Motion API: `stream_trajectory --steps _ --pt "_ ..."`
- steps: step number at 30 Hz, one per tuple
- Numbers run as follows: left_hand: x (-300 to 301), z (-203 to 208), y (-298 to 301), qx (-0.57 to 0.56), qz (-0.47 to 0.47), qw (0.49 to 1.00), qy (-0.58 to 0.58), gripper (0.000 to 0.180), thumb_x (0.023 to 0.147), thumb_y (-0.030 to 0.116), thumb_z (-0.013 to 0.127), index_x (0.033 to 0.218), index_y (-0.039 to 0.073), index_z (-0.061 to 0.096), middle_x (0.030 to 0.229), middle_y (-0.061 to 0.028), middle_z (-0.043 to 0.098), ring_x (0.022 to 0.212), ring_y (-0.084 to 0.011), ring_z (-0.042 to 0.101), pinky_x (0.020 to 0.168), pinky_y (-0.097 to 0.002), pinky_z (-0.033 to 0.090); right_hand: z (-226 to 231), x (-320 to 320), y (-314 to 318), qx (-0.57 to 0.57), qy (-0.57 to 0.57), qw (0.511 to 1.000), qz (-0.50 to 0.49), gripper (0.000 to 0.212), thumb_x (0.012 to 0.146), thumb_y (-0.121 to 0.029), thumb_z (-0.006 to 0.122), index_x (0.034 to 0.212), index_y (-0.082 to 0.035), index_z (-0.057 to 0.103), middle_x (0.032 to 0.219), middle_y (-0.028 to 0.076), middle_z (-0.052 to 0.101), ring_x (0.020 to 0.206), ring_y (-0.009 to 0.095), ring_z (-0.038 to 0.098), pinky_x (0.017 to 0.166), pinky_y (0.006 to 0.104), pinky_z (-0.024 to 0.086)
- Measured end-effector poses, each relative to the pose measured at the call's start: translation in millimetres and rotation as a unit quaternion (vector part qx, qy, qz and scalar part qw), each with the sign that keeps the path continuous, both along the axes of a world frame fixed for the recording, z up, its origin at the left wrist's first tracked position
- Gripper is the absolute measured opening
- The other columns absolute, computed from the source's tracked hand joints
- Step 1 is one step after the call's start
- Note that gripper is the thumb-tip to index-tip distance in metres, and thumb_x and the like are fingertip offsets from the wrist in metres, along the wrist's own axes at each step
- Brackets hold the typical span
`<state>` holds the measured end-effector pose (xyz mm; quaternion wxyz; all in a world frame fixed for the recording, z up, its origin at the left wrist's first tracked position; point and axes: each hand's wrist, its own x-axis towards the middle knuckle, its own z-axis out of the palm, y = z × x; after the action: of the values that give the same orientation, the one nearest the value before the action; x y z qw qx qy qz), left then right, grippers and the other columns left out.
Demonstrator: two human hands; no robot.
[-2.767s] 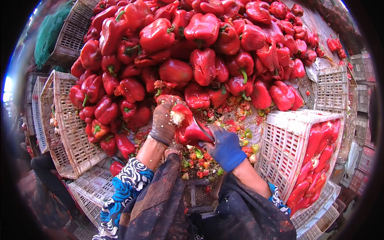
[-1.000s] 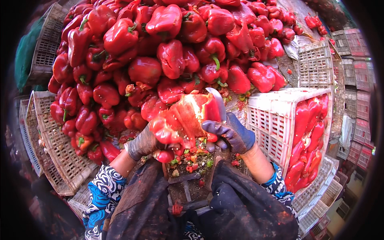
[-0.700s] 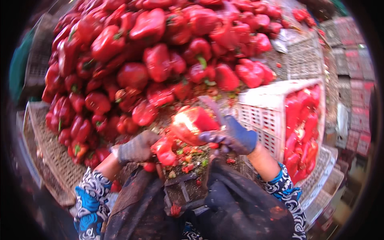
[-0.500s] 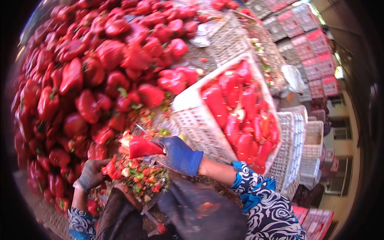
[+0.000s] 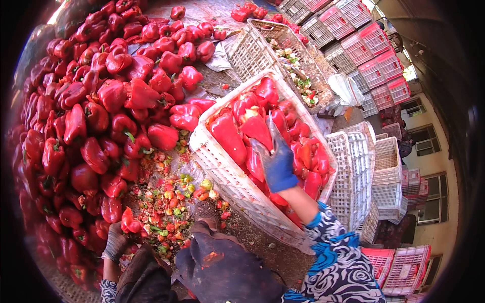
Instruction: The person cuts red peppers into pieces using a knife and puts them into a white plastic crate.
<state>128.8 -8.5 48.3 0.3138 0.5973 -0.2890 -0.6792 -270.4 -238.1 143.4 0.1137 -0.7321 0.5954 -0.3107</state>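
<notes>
My right hand, in a blue glove with a grey palm, reaches over a white plastic crate of red peppers. Its fingers are closed on a cut red bell pepper, whose pale open end points away from me. A thin metallic blade, apparently a knife, shows along the same fingers; its handle is hidden. Low on the left, my left hand in a greyish glove is closed at a torn piece of red pepper, beside the large pile of whole red peppers.
Pepper scraps litter the ground between pile and crate. Behind the filled crate stands another crate with trimmings in it. Stacked white crates rise at the right, with pink crates near me and more stacks farther back.
My right hand has carried the pepper from above the scraps rightward and away into the crate. My left hand has dropped slightly nearer. The whole view has shifted.
</notes>
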Motion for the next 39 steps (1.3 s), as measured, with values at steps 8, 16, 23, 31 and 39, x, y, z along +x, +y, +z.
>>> stream_trajectory --steps 8,16,23,31,39 --pt "-1 -17 15 -0.046 0.000 0.998 -0.038 0.014 0.079 -0.001 0.068 0.092 -0.001 0.064 0.079 -0.0041 0.067 0.068 -0.0136 0.065 0.062 -0.0283 0.053 21 29 -25 0.052 0.262 0.962 0.053 0.070 0.088 -0.034 0.063 0.148 -0.021 0.030 0.108 0.017 0.063 0.082 0.038 0.065 0.066 0.0482 0.053" --pt "-10 13 -2 -0.017 0.036 0.999 -0.021 0.012 0.078 0.003 0.070 0.088 0.002 0.065 0.076 -0.0007 0.065 0.071 -0.0095 0.061 0.063 -0.0269 0.051 -1 40 -58 0.189 0.317 0.922 0.116 0.059 0.092 -0.038 0.054 0.142 -0.013 0.037 0.092 0.022 0.066 0.079 0.040 0.066 0.069 0.0515 0.051" --pt "-24 13 -74 -0.162 -0.043 0.986 0.008 0.016 0.083 0.009 0.066 0.096 0.001 0.063 0.086 -0.0004 0.065 0.076 -0.0095 0.058 0.070 -0.0292 0.049 -4 26 -58 0.169 0.283 0.937 0.120 0.054 0.091 -0.037 0.058 0.139 -0.017 0.044 0.084 0.027 0.064 0.074 0.044 0.062 0.062 0.0516 0.050" --pt "-43 58 -108 -0.128 -0.065 0.986 0.086 0.028 0.081 0.017 0.076 0.099 -0.001 0.066 0.086 -0.0015 0.067 0.076 -0.0087 0.060 0.073 -0.0275 0.050 46 61 -4 -0.013 0.140 0.973 0.181 0.068 0.081 -0.022 0.077 0.139 -0.010 0.045 0.129 0.018 0.058 0.075 0.019 0.067 0.061 0.0306 0.054" --pt "-102 118 -138 -0.129 -0.153 0.976 -0.090 0.028 0.078 0.004 0.062 0.106 0.004 0.067 0.076 -0.0133 0.069 0.063 -0.0180 0.068 0.060 -0.0314 0.054 29 123 50 0.141 0.018 0.968 0.205 0.066 0.086 -0.028 0.069 0.139 -0.004 0.038 0.096 0.022 0.064 0.086 0.038 0.065 0.070 0.0396 0.053"
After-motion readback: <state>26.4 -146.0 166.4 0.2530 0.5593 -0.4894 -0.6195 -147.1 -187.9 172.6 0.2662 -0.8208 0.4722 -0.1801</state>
